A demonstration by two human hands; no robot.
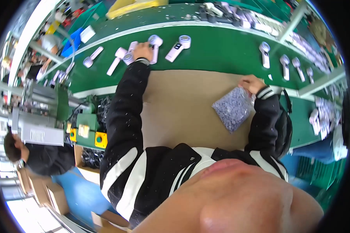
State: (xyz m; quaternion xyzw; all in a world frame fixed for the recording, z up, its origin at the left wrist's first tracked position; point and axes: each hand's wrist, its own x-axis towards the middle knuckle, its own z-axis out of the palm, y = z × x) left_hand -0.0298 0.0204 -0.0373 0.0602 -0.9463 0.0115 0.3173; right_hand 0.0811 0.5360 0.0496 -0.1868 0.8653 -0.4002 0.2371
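Green work surface [221, 46] is stretching across your view, with a brown cardboard sheet [179, 108] lying directly before you at its near side. Your left hand [143, 52] is lying over a cluster of pale lilac handheld fans, its fingers curling downward beside one fan [155, 50] at its right (whether they are gripping anything, you cannot tell from this angle). Your right hand [252, 84] is closing thumb and fingers on the upper corner of a clear plastic bag [232, 109], which is holding many small lilac-grey pieces and lying over the right part of the cardboard. Another fan [179, 48] is lying tilted to the right of the cluster, its round head pointing away from you; further fans are lying at both sides, one of them [265, 55] well to the right. At your left, a green control box [86, 126] is showing yellow-framed buttons, and beyond it a person in dark clothing [50, 158] is sitting beside a grey machine [41, 124].
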